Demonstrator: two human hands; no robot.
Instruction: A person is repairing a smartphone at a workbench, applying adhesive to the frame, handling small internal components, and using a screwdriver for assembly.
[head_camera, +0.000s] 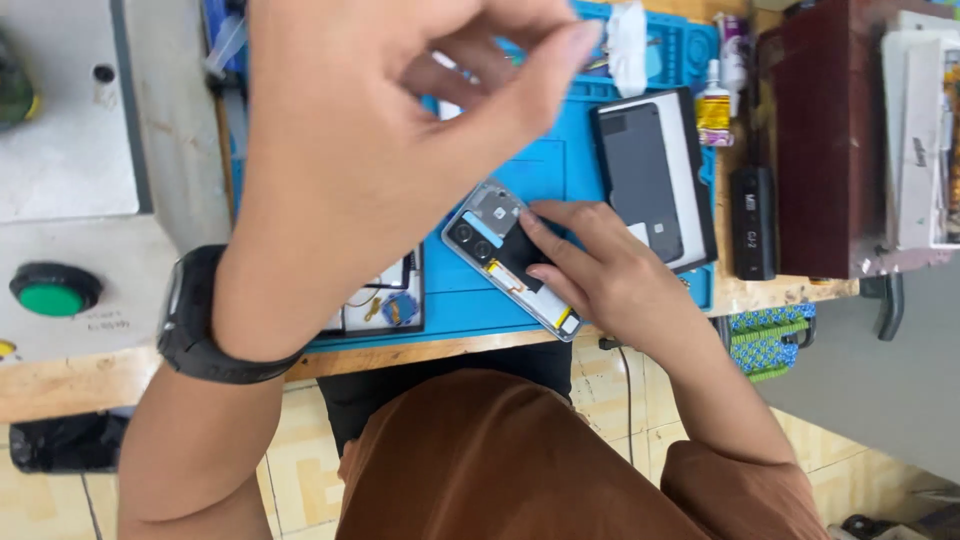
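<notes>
Blue silicone work mat (560, 170) covers the wooden tabletop (90, 385), and on it lies one opened smartphone with its back removed (505, 255), two camera lenses showing near its upper end. One right hand (600, 270) lies flat on that phone, fingers pressed together over its black inner part. One left hand (400, 130), wearing one black wristwatch (200, 320), is raised near the camera, thumb and fingers pinched; whether it holds anything I cannot tell. One dark rectangular back cover (650, 180) rests just beside the phone, and one small yellow-labelled glue bottle (713, 105) stands beyond it.
</notes>
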